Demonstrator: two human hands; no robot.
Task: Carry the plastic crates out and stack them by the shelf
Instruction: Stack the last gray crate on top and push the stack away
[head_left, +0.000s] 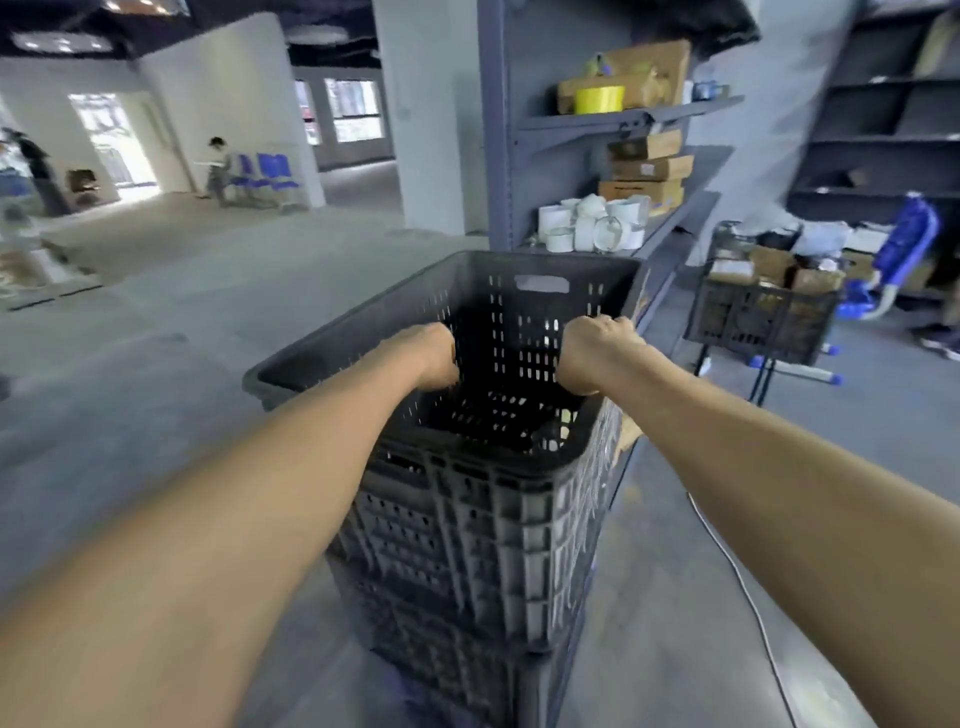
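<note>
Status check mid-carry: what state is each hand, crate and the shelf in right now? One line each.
left hand, curled over the top crate's left wall
right hand, curled over its right wall
top crate, upright, looks empty, sitting on the crate stack
crate stack, upright, right beside the shelf
shelf, loaded
far crate, filled, raised off the floor

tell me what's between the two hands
In the head view, only the open, empty inside of the top crate lies between the left hand and the right hand; both hold that crate.
</note>
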